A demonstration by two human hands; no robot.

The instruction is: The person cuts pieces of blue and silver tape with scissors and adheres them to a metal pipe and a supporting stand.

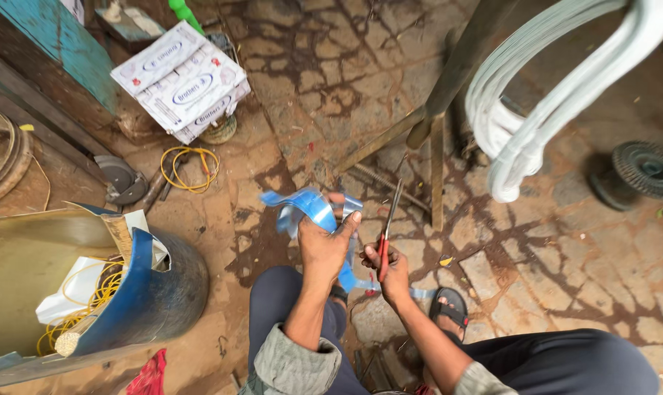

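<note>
My left hand (326,245) grips a curled strip of shiny blue sheet (311,208) and holds it up over my knees. My right hand (390,267) is closed around the red handles of a pair of scissors (387,230). Their blades point up and away, just right of the strip. A lower part of the blue strip hangs between the two hands. Both forearms come out of rolled grey-green sleeves. My legs are in dark trousers, and a sandalled foot (448,309) rests on the stone floor.
A cut-open blue drum (145,296) holding yellow wire and white bags lies at the left. White boxes (182,80) and a yellow wire coil (190,168) lie beyond it. A bundle of white cable (536,124) hangs at upper right on a metal stand (437,146). A dark spool (642,170) sits at far right.
</note>
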